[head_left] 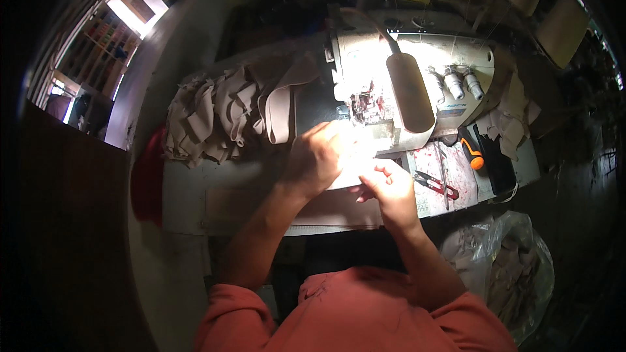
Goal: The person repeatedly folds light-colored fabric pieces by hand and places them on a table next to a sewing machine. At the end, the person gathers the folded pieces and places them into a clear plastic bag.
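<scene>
Under bright light, a pale fabric piece point(351, 168) lies between my hands, close in front of the needle area of an overlock sewing machine point(450, 58). My left hand point(317, 158) is closed on its left side, fingers curled near the presser foot, with the fingertips partly lost in glare. To the right and nearer to me, my right hand point(389, 186) pinches the fabric between thumb and forefinger, the other fingers bent. Glare hides the fabric's exact outline and whether it reaches under the foot.
A heap of beige fabric pieces point(228, 107) fills the table's left. The lamp head point(411, 93) hangs over the machine. Red thread snips point(437, 184), an orange-handled tool point(474, 155) and a dark phone-like object point(497, 163) lie right. A plastic bag point(521, 267) of scraps stands below.
</scene>
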The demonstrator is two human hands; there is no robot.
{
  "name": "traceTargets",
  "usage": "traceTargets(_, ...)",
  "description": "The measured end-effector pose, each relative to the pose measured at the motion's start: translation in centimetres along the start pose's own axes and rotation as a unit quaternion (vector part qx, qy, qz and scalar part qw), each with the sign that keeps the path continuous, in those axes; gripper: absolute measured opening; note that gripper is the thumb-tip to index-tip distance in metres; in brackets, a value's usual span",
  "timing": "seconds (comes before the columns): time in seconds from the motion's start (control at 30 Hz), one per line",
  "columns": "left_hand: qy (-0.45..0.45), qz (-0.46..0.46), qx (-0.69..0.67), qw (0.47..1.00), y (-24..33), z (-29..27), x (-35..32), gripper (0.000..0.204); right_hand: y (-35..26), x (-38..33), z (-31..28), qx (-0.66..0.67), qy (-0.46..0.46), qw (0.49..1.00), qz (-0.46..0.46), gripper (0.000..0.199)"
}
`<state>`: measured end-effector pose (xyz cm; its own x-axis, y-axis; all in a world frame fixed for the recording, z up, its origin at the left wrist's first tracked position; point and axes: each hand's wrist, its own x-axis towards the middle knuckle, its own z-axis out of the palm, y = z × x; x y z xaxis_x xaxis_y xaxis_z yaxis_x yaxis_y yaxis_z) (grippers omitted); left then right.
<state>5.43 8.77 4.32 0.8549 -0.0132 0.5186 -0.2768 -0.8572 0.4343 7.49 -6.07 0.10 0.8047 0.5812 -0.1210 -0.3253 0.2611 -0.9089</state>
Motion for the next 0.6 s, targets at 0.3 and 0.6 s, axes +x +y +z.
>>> traceTargets(0.3, -0.046, -0.073, 0.008, 0.996, -1.5, -0.4, -0.1, 0.010, 0.4, 0.7, 0.3, -0.045, -0.018, 0.998, -0.037, 0.018)
traceTargets(0.6, -0.052, -0.022, 0.005, 0.998, -1.9, -0.7, 1.2, 0.010, -0.3, 1.4, 0.9, -0.040, 0.019, 0.998, -0.044, 0.019)
